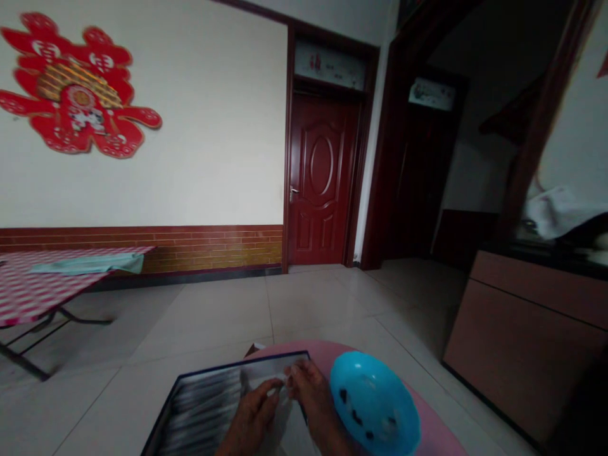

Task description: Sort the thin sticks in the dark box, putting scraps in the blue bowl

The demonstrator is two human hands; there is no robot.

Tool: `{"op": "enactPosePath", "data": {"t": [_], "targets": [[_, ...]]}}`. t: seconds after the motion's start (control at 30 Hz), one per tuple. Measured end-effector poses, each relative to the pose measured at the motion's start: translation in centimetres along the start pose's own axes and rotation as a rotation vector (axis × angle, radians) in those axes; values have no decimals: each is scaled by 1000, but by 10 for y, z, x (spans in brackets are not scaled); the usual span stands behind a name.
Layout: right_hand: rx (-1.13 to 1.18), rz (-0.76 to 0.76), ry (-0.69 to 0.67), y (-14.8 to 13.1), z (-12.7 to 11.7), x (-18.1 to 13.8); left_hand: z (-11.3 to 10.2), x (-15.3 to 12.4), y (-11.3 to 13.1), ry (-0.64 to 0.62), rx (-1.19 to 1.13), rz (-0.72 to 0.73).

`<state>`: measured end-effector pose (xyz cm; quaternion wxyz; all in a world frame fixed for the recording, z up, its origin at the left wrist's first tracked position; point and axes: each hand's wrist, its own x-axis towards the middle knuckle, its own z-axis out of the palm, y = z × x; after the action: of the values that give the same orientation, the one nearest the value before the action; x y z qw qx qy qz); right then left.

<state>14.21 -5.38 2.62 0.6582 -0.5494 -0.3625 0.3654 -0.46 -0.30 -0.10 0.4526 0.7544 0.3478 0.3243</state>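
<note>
My left hand (254, 410) and my right hand (311, 394) are close together over a shallow dark-edged box (237, 365), fingers pinched. Something small and pale seems to be between the fingertips, too blurred to name. In the left part of the box lie several long grey strips (204, 405) side by side, smeared by motion. A whitish lining or sheet shows beneath my hands. Right beside my right hand stands a bright blue plastic bowl (373, 386) with several small dark pieces in it.
The box and bowl stand on a round pink table (439, 437). At the left is a folding table (28, 291) with a checked cloth and a green cloth on top. A brown cabinet (527, 329) stands at the right. Beyond the tiled floor is a closed red door (320, 183).
</note>
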Motion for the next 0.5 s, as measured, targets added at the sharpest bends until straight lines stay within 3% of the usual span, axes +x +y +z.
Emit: {"op": "enactPosePath", "data": {"t": [0.1,0.33,0.5], "targets": [[-133,9,-37,-3,4,-3,0,0,-4,19,-15,-18],[-323,-174,-45,8,11,-5,-2,2,-9,53,-5,2],[-369,-233,-171,2,10,-12,-6,2,-8,101,42,46]]}}
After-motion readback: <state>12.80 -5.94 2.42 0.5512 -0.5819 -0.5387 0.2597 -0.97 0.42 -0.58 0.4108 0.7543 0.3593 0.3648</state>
